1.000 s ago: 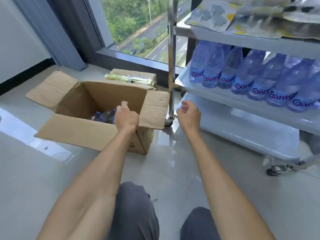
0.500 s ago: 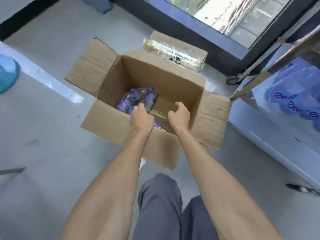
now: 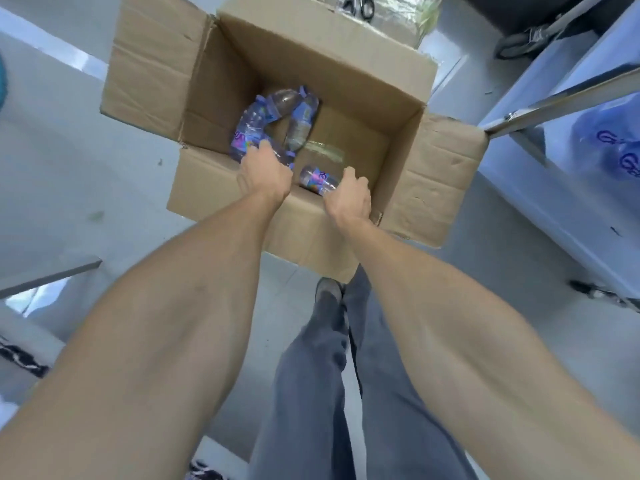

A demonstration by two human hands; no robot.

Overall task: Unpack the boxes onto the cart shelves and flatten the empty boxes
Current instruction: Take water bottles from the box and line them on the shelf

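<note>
Cardboard box (image 3: pixel 221 81) sits open on the grey floor (image 3: pixel 69 188) directly ahead of the person, all four flaps folded outward, with a strip of clear tape (image 3: pixel 325 150) showing on its bare bottom. Inside lie a few water bottles with purple caps and labels: a loose cluster of bottles (image 3: pixel 273 116) in the left part of the box, lying on their sides at different angles and touching one another, and a single bottle (image 3: pixel 313 178) apart from them against the near wall. Both bare arms reach down into the box. The left hand (image 3: pixel 265 174) is over the near end of the cluster, its fingers bent down around a bottle there; the grip looks closed on it, though the fingertips are hidden behind the hand. The right hand (image 3: pixel 348 199) has its fingers curled round the single bottle's near end, so its grip holds that bottle. Just right of the box stands the cart (image 3: pixel 561 98), its metal rail crossing above a pale shelf, and blurred bottles with purple lettering (image 3: pixel 620 147) lie on it at the frame's right edge. Beyond the box's far wall is a second box (image 3: pixel 391 26) with scissors (image 3: pixel 360 3) on top. Grey trouser legs (image 3: pixel 332 375) and a shoe (image 3: pixel 327 292) show below.
</note>
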